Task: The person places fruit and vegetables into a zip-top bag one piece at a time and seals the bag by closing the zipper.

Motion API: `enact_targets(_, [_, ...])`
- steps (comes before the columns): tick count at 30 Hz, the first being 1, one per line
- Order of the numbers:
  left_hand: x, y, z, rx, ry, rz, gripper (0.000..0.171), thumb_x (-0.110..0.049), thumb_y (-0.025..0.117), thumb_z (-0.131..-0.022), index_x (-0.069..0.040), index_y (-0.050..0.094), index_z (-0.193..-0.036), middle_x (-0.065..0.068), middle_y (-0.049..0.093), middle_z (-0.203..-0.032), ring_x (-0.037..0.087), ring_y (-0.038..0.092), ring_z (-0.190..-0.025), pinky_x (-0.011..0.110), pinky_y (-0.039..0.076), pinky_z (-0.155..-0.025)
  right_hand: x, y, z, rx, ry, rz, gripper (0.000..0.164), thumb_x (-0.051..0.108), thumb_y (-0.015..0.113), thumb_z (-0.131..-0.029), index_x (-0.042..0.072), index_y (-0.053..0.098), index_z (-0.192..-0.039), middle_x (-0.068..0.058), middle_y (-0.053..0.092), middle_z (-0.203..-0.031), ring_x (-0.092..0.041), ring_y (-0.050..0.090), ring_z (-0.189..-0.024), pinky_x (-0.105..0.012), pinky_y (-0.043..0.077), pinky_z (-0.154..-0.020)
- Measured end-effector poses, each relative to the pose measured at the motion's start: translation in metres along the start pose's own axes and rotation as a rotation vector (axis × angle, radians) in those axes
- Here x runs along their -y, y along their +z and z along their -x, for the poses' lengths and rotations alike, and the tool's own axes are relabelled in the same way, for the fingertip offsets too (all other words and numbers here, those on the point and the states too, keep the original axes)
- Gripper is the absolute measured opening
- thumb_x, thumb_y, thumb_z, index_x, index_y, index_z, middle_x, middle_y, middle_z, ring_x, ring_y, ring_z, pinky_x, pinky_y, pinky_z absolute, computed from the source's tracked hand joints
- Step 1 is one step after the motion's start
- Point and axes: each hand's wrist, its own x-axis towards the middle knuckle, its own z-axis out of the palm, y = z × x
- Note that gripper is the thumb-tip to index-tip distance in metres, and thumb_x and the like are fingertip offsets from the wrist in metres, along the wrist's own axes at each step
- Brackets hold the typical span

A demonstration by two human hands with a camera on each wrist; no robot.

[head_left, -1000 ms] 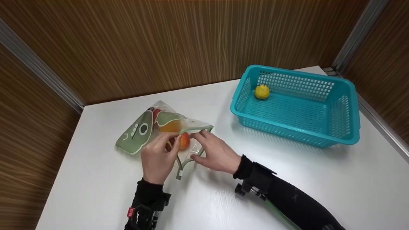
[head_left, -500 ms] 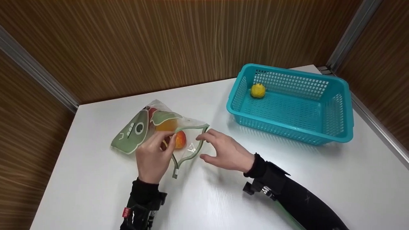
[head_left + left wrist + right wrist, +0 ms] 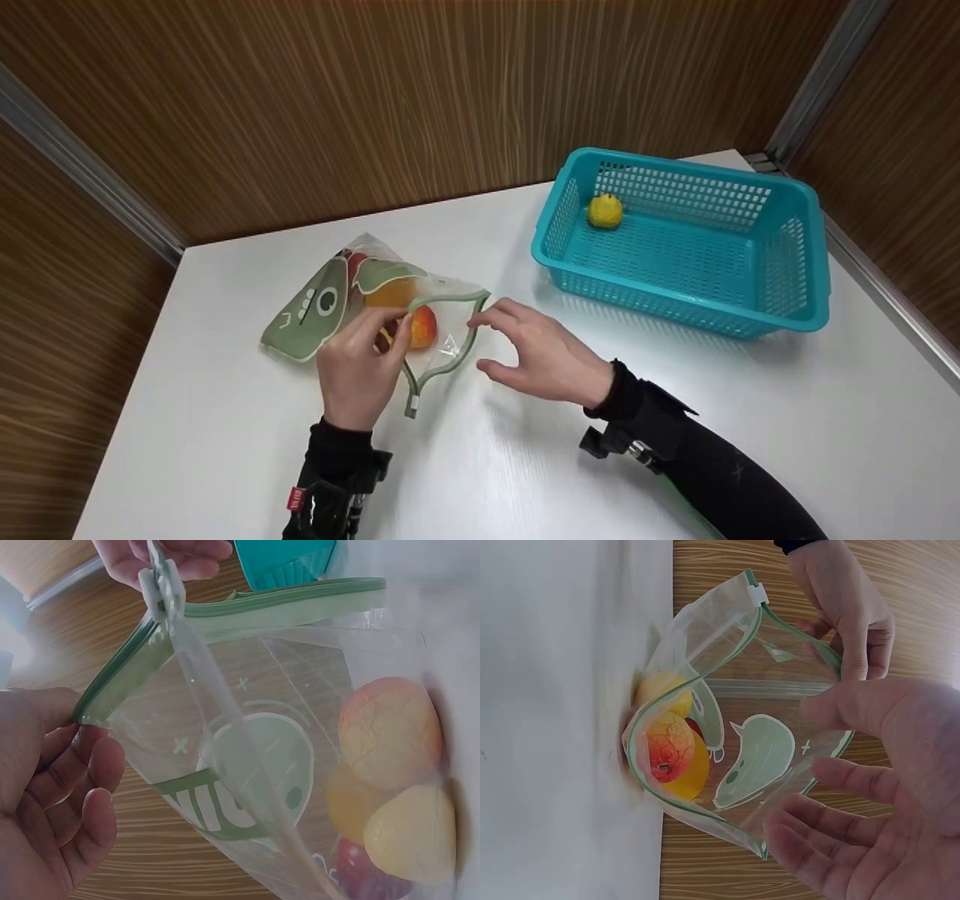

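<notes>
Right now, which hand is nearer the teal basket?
Right. The right hand is in front of the teal basket, toward its left end; the left hand is farther left, pinching the bag.

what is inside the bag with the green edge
The bag holds a peach-like fruit, a yellow fruit, an orange fruit and a red fruit, the last two partly covered. Anything fully behind them is hidden.

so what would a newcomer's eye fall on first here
Probably the turquoise basket at the back right of the table, one yellow fruit near its left end. Then the green-printed bag to its left, a reddish fruit showing through its mouth, the left hand pinching its rim.
</notes>
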Motion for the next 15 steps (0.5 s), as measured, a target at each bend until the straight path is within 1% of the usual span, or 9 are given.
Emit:
enact_targets(1, [0.000,0.000,0.000,0.001,-0.001,-0.005,0.007,-0.015,0.072,-0.083,-0.009,0.072,-0.087,0.002,0.068,-0.071,0.010,0.058,-0.058,0.025,0.049,-0.050,0.000,-0.001,0.001,0.000,0.004,-0.001,0.042,0.032,0.069,-0.082,0.023,0.058,-0.121,0.008,0.061,-0.111,-0.007,0.059,-0.099,-0.026,0.052,-0.085])
enact_targets(4, [0.000,-0.001,0.000,-0.006,-0.001,0.000,0.007,-0.015,0.072,-0.083,-0.009,0.072,-0.086,0.002,0.068,-0.071,0.009,0.058,-0.058,0.029,0.049,-0.050,-0.002,-0.004,0.004,-0.005,0.007,-0.004,0.042,0.032,0.069,-0.083,0.023,0.058,-0.122,0.008,0.061,-0.111,-0.008,0.060,-0.101,-0.027,0.053,-0.086])
enact_targets(8, [0.000,-0.002,-0.001,-0.005,0.001,0.011,0.008,-0.015,0.072,-0.083,-0.008,0.071,-0.087,0.003,0.068,-0.072,0.013,0.059,-0.057,0.030,0.049,-0.050,-0.008,-0.011,0.012,-0.017,0.016,0.018,0.042,0.032,0.069,-0.083,0.021,0.058,-0.122,0.007,0.061,-0.111,-0.009,0.060,-0.103,-0.027,0.053,-0.087])
enact_targets(11, [0.000,-0.001,-0.001,0.002,0.004,0.020,0.009,-0.016,0.071,-0.084,-0.008,0.071,-0.088,0.003,0.068,-0.073,0.016,0.060,-0.058,0.030,0.049,-0.050,-0.014,-0.021,0.018,-0.025,0.031,0.061,0.042,0.032,0.070,-0.082,0.021,0.058,-0.122,0.005,0.061,-0.111,-0.011,0.060,-0.103,-0.028,0.053,-0.086])
enact_targets(15, [0.001,0.000,0.000,-0.005,0.003,0.014,0.009,-0.015,0.072,-0.083,-0.008,0.071,-0.088,0.003,0.068,-0.072,0.015,0.060,-0.058,0.028,0.049,-0.050,-0.021,-0.040,0.022,-0.024,0.041,0.129,0.043,0.033,0.071,-0.082,0.020,0.059,-0.122,0.002,0.060,-0.112,-0.014,0.059,-0.100,-0.031,0.054,-0.082])
